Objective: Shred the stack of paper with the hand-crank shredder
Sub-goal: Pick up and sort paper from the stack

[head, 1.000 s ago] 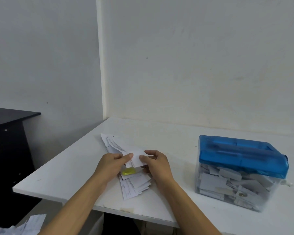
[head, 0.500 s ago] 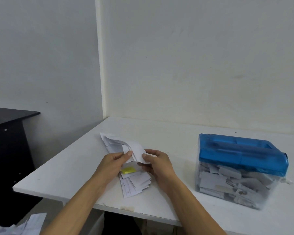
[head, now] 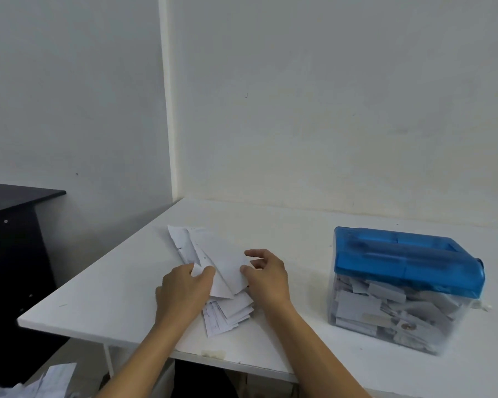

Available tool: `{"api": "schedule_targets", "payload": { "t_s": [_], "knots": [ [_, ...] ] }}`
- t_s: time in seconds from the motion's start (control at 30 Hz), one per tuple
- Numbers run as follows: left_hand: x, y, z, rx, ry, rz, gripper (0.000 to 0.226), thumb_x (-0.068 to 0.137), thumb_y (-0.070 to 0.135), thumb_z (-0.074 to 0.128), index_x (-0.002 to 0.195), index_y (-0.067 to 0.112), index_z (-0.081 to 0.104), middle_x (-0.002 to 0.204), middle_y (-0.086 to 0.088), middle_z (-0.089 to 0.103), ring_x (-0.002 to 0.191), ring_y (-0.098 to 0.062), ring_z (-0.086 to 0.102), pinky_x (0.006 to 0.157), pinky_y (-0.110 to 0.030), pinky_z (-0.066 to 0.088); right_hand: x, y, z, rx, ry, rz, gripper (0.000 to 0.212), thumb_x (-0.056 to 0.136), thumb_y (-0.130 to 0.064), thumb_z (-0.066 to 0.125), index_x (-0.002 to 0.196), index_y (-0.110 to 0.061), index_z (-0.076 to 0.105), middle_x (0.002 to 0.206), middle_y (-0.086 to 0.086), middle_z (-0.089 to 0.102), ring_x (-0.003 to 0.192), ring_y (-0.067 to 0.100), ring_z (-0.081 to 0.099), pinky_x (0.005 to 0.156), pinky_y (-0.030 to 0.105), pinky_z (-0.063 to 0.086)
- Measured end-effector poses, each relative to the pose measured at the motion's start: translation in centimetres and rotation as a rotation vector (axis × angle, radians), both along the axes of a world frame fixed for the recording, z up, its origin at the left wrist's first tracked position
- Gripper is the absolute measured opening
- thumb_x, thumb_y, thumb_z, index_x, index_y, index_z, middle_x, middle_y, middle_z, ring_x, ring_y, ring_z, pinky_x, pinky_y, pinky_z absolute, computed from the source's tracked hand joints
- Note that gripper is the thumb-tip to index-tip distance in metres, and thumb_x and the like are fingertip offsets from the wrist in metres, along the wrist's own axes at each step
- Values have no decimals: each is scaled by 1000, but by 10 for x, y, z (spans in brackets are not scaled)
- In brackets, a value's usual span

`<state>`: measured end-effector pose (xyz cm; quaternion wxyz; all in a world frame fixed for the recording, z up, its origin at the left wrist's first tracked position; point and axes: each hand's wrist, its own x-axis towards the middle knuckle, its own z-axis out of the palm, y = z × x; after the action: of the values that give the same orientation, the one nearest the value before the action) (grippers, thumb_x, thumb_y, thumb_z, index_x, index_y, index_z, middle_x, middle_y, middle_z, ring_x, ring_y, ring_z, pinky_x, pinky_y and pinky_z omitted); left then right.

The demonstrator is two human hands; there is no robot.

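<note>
Top sheet (head: 224,262) swung flatter over paper stack (head: 230,311), L hand (head: 184,285) & R hand (head: 266,278) each pinching a side. Stack lies nr table's (head: 98,297) front-left edge; shredder (head: 408,259) well apart rightwards, bare surface between.

A single wide-angle camera is riding on the person's head, facing forward and tilting down over the flat white tabletop (head: 104,294) toward the corner of the pale painted walls (head: 328,110). It is sitting close to the work: both bare forearms are filling the bottom edge, and the left hand (head: 184,288), the right hand (head: 267,278) and the white paper sheet (head: 227,268) between them are showing just below centre. The clear plastic hand-crank shredder with its translucent blue lid (head: 408,259) is showing at right, a black wooden cabinet (head: 12,239) at far left.
</note>
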<state>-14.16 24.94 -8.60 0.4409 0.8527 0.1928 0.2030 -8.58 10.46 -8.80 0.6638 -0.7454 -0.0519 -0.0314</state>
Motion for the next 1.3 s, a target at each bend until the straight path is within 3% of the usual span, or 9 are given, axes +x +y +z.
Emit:
{"api": "schedule_targets", "payload": {
  "t_s": [0.13,0.2,0.3,0.43,0.57,0.73,0.83,1.07,1.3],
  "knots": [
    [5,-3,-2,151,56,66,30,90,39,62,99,15,47,104,5,44,98,-19,43,89,-41,34,1,-9,6,278,127,73,29,89,-3,66,114,-18,67,100,6,75,91,21,74,80,33,62],
    [4,-4,1,83,-67,73,33,92,36,63,109,19,40,112,3,37,103,-17,36,95,-42,33,2,-12,10,462,205,132,29,91,1,67,117,-11,66,102,10,77,96,23,74,81,32,61],
    [4,-5,12,127,-82,0,21,103,39,49,105,22,61,108,5,51,101,-16,49,96,-39,34,1,-10,14,560,232,223,27,94,-1,64,121,-2,66,109,13,76,102,24,73,79,27,59],
    [6,-9,35,-317,-35,-180,41,104,45,49,96,14,74,95,-6,71,87,-18,63,74,-33,48,-6,-5,19,530,255,325,23,97,-2,60,118,2,68,108,15,76,102,26,73,78,26,58],
    [18,-8,40,-821,-87,-280,26,103,34,58,114,14,70,109,-8,75,101,-25,69,92,-42,56,-5,-8,26,429,249,376,27,95,3,53,115,-2,71,111,16,74,100,27,71,73,28,58],
    [46,-4,62,-1194,-172,-367,33,107,14,49,138,4,52,116,-17,74,106,-30,71,84,-43,56,-14,-18,38,-111,139,378,34,88,-5,51,117,-13,67,107,6,69,97,23,66,69,27,59],
    [60,-2,82,-1167,-189,-394,33,109,11,42,138,4,54,115,-16,73,100,-29,73,81,-43,56,-13,-23,41,-258,112,360,30,90,-12,54,118,-17,64,104,1,66,92,17,64,71,26,60],
    [49,-22,135,-986,-183,-655,35,105,24,52,136,8,59,123,-12,73,110,-26,72,93,-41,56,-20,-37,72,42,-38,356,16,96,-18,64,110,-12,69,108,4,73,98,20,68,72,26,57],
    [26,-72,169,-527,-144,-776,36,100,37,61,126,13,68,121,-12,72,107,-27,70,94,-44,57,-25,-82,147,80,-287,159,14,96,-17,63,108,-15,70,101,4,74,91,18,70,67,27,59]
  ]
}}
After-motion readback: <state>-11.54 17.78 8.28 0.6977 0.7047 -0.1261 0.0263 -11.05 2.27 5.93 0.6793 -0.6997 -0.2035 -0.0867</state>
